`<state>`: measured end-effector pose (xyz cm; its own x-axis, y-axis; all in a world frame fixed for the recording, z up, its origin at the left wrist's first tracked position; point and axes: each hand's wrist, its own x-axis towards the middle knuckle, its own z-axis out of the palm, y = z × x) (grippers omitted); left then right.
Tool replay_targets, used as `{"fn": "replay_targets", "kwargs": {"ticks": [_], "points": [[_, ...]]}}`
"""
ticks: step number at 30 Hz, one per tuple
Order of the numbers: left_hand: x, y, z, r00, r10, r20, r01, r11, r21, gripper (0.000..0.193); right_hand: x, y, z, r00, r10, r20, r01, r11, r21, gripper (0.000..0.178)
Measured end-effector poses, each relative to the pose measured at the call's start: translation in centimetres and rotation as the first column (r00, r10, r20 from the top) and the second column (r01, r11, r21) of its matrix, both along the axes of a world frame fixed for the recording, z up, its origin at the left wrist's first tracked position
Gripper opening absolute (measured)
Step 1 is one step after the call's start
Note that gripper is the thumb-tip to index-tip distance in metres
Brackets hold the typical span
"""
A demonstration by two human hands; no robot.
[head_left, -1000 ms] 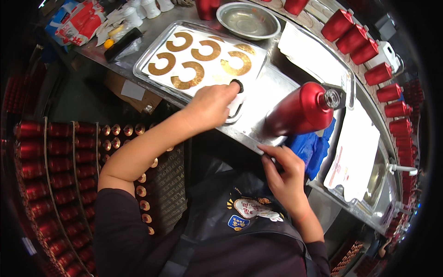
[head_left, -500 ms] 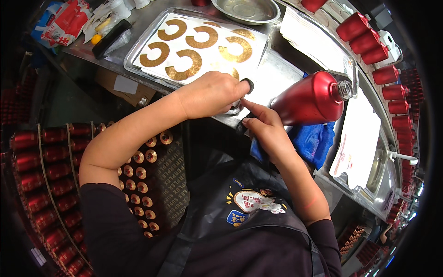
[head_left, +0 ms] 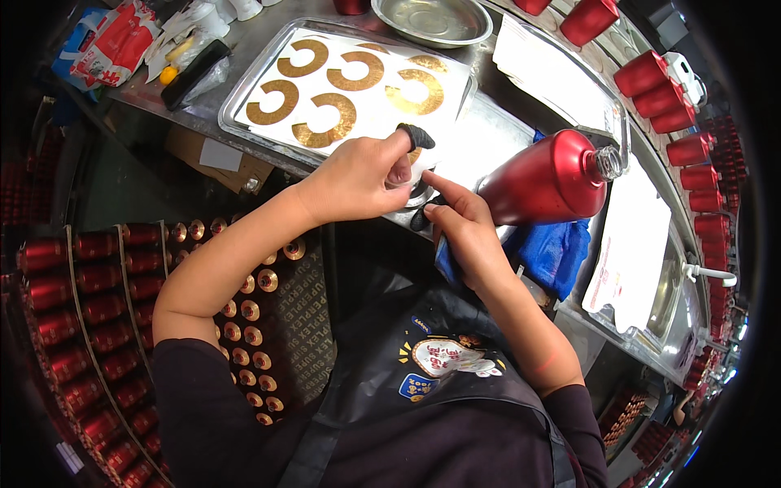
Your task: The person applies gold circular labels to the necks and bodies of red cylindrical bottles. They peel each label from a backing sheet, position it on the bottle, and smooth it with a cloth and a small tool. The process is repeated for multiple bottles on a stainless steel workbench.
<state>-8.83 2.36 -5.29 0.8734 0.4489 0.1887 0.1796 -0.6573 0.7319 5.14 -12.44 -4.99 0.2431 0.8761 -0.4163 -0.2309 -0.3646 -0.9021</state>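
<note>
My left hand [head_left: 366, 177] is over the near edge of the bench, one finger in a black cover stretched out and the others curled. What it holds, if anything, is hidden. Beside it, my right hand [head_left: 465, 228], with black fingertip covers, is closed, forefinger and thumb at a small round grey rim [head_left: 421, 195]. The body of that rimmed thing is hidden. A glossy red bottle [head_left: 537, 183] with a clear glass neck leans just right of my right hand. Past my left hand, a metal tray [head_left: 232, 106] bears a white sheet with gold C-shaped stickers [head_left: 327, 119].
Blue cloth [head_left: 553, 256] lies below the red bottle. A round metal pan [head_left: 431, 23] stands behind the tray. White sheets [head_left: 630, 252] are at the right, before a row of red bottles [head_left: 691, 151]. More bottles fill crates [head_left: 89, 309] at the lower left.
My left hand has shifted left and slightly down, away from the right hand, and its covered finger has stretched out. My right hand has barely moved.
</note>
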Motion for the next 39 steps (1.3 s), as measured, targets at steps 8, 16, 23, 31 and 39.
{"fn": "replay_targets", "kwargs": {"ticks": [8, 16, 23, 31, 39], "points": [[1.3, 0.6, 0.6, 0.972, 0.069, -0.226, -0.151, 0.917, -0.369, 0.034, 0.6, -0.1, 0.0, 0.992, 0.051, 0.116, -0.053, 0.999, 0.012, 0.047], [1.5, 0.7, 0.3, 0.983, 0.079, -0.165, -0.121, 0.957, -0.264, 0.025, 0.0, 0.0, -0.5, 0.992, 0.026, 0.126, -0.028, 1.0, 0.007, 0.049], [0.3, 4.8, 2.2, 0.972, 0.207, -0.108, -0.209, 0.978, -0.008, 0.014, 1.6, -4.8, 12.9, 0.858, 0.276, 0.433, -0.311, 0.95, 0.012, 0.045], [-3.6, 14.0, 0.4, 0.86, 0.509, 0.028, -0.475, 0.821, -0.316, 0.017, 17.3, 6.9, 19.0, 0.525, -0.099, 0.845, -0.281, 0.917, 0.282, 0.033], [-6.4, 17.1, -3.2, 0.618, 0.786, 0.027, -0.786, 0.617, 0.045, 0.016, 20.8, 25.7, 8.6, 0.498, 0.466, 0.731, -0.507, 0.84, -0.191, 0.032]]}}
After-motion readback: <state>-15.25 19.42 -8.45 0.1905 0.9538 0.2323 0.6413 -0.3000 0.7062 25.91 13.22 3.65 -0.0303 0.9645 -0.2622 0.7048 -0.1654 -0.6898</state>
